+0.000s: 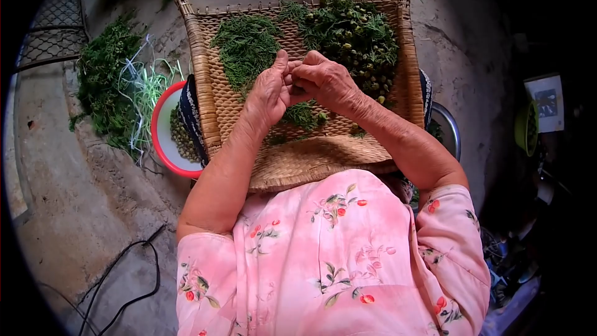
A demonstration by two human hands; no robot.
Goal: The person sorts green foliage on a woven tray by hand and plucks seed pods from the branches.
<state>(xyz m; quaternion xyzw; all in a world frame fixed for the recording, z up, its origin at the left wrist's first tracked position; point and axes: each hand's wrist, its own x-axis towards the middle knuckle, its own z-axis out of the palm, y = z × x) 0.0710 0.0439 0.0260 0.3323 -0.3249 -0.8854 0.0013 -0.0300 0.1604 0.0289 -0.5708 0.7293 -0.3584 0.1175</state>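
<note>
A scoop-shaped woven basket [207,90] lies in front of my body. Both hands meet over its middle, fingertips together. My left hand [272,92] has its thumb raised and its fingers curled inward. My right hand [328,81] is closed in a pinch against the left fingers; whatever they hold is hidden. Beyond the left hand lies a heap of fine green sprigs [247,47]. At the basket's right is a darker heap of sprigs with pale round cones [367,47]. A small clump of green sprigs [302,116] sits just below the hands.
A white bowl with a red rim [157,131] stands left of the basket, holding small greenish round pieces. Cut greenery [106,65] and pale plastic strings [149,81] lie farther left. A metal basin rim [456,131] shows at right. A black cable [154,267] crosses the floor.
</note>
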